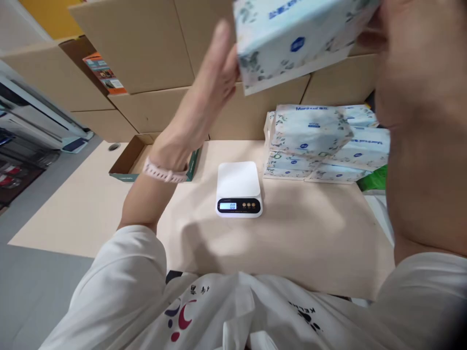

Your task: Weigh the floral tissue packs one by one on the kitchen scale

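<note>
Large cardboard boxes (146, 48) form a wall behind a pale bench (292, 238), where a person in a white shirt (127, 272) bearing red and dark prints works with both arms reaching forward. At the right rear of the bench sits a stack of wrapped packs (314, 131), pale blue with a leafy pattern and blue lettering. At the left rear, partly hidden by the left forearm, lies an open shallow box (123, 178) with a green outer side and brown interior.

Raised above the bench, in front of the cardboard, a matching pack (292, 48) is tilted and cut off by the top of the frame. The right hand (377, 31), blurred, grasps its right end; the left hand (219, 63) supports the left end with its fingers, thumb pointing up.

Below, a white digital scale (239, 180) rests mid-bench, its bare plate just beside the stack. Something green (375, 180) shows at the stack's right. A pale pink wristband (164, 172) circles the left wrist. A round hole (114, 146) marks the bench's far left edge, and the scale's lit display (228, 206) reads 0.0, beside three small gold-toned buttons (248, 204).
</note>
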Demonstrator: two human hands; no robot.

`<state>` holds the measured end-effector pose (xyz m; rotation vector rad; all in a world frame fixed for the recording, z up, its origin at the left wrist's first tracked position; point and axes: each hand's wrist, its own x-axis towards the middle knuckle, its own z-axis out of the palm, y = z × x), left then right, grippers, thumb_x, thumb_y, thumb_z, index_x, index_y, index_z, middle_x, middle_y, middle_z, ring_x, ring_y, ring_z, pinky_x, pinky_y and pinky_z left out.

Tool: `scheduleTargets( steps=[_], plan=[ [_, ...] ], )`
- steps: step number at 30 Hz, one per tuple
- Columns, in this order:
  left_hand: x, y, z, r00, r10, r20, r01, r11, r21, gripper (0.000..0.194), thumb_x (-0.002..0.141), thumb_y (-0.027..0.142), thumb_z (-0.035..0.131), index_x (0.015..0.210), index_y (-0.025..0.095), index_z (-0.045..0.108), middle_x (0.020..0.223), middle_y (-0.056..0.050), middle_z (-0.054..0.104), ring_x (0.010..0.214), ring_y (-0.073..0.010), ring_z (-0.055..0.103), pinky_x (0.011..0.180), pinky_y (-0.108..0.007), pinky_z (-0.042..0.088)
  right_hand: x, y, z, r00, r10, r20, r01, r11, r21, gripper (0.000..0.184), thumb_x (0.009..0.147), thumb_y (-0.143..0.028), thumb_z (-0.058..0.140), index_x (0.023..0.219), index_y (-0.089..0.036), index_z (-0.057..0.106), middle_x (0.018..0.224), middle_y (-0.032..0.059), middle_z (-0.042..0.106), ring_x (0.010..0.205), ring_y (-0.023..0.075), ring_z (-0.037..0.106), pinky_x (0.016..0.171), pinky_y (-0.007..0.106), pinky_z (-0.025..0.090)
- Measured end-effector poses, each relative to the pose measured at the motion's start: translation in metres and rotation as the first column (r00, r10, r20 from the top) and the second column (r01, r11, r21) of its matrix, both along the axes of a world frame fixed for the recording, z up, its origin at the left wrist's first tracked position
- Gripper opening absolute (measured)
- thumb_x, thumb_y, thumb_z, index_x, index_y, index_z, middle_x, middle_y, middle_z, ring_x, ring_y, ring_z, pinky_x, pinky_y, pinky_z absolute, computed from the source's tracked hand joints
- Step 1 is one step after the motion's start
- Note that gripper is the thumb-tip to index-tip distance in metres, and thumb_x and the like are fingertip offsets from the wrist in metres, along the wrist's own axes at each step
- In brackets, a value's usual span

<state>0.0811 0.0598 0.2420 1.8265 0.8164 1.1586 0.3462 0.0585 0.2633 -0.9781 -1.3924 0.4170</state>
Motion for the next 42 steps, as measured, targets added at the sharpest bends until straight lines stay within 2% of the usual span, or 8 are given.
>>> scheduleTargets(
  steps=[2,4,8,13,19,27,36,42],
  plan=[
    [-0.027,-0.028,-0.003,0.987,-0.159,-0.030,0.158,0.987,-0.023,0.083,0.116,0.032,-0.013,0.159,0.022,0.056,0.159,0.005,0.059,0.171,-0.0186,0.025,0.141,-0.048,0.015,-0.036,-0.034,-0.015,0.978,0.060,0.200,-0.060,0.998,-0.007,0.058,0.097,-0.040,0.036,0.136,-0.028,0.077,0.158,-0.0091,0.065,0.159,0.0268,0.044,0.113,0.044,0.039],
    [-0.054,-0.051,-0.023,0.993,-0.120,0.003,0.120,0.992,-0.045,0.071,0.119,0.043,0.003,0.154,0.027,0.063,0.159,0.007,0.062,0.169,-0.0213,0.032,0.141,-0.049,0.021,-0.064,-0.059,-0.049,0.956,0.160,0.248,-0.148,0.987,-0.068,0.063,0.103,-0.043,0.050,0.163,-0.026,0.053,0.171,-0.0013,0.053,0.167,0.0304,0.034,0.129,0.048,0.030],
    [-0.094,-0.071,-0.097,0.997,-0.074,0.029,0.078,0.974,-0.214,0.083,0.101,0.086,0.042,0.159,0.030,0.061,0.173,-0.001,0.049,0.173,-0.0372,0.019,0.141,-0.056,0.026,-0.089,-0.082,-0.146,0.947,0.313,0.073,-0.258,0.876,-0.406,0.084,0.105,-0.057,0.061,0.176,-0.034,0.025,0.181,0.0027,0.037,0.165,0.0377,0.043,0.138,0.063,0.029],
    [-0.100,-0.057,-0.171,0.989,-0.129,0.069,0.145,0.914,-0.380,0.080,0.105,0.078,0.046,0.171,0.034,0.044,0.184,0.006,0.019,0.175,-0.0316,0.004,0.145,-0.050,0.008,-0.088,-0.082,-0.225,0.955,0.245,-0.170,-0.295,0.696,-0.654,0.095,0.098,-0.068,0.066,0.177,-0.037,0.024,0.178,0.0043,0.042,0.161,0.0389,0.049,0.137,0.067,0.030],
    [-0.085,-0.042,-0.207,0.976,-0.072,0.204,0.148,0.909,-0.389,0.080,0.102,0.076,0.057,0.169,0.033,0.048,0.184,0.003,0.022,0.175,-0.0307,0.006,0.145,-0.049,0.007,-0.079,-0.066,-0.234,0.976,0.156,-0.153,-0.217,0.739,-0.638,0.088,0.095,-0.065,0.071,0.171,-0.035,0.041,0.170,0.0039,0.054,0.161,0.0373,0.049,0.138,0.064,0.030],
    [-0.079,-0.045,-0.225,0.972,0.084,0.220,0.018,0.905,-0.425,0.075,0.103,0.072,0.058,0.166,0.031,0.052,0.183,-0.001,0.028,0.174,-0.0306,0.016,0.142,-0.048,0.022,-0.068,-0.074,-0.254,0.977,0.039,-0.209,-0.146,0.839,-0.525,0.075,0.092,-0.075,0.069,0.154,-0.032,0.063,0.167,0.0065,0.059,0.157,0.0328,0.054,0.135,0.056,0.040],
    [-0.115,-0.027,-0.231,0.806,0.499,0.319,-0.106,0.652,-0.751,0.058,0.107,0.058,0.047,0.136,0.016,0.073,0.167,-0.017,0.056,0.160,-0.0310,0.049,0.137,-0.046,0.035,-0.084,-0.097,-0.286,0.921,-0.196,-0.337,-0.018,0.842,-0.539,0.058,0.094,-0.075,0.062,0.120,-0.024,0.074,0.124,0.0111,0.082,0.116,0.0261,0.074,0.114,0.054,0.056],
    [-0.116,-0.026,-0.232,0.772,0.526,0.357,-0.064,0.622,-0.780,0.051,0.106,0.054,0.051,0.119,0.013,0.078,0.155,-0.019,0.066,0.151,-0.0312,0.060,0.134,-0.045,0.040,-0.084,-0.092,-0.283,0.915,-0.224,-0.335,0.008,0.842,-0.540,0.063,0.091,-0.080,0.062,0.120,-0.025,0.073,0.125,0.0116,0.081,0.117,0.0265,0.073,0.111,0.052,0.056]
  ],
)
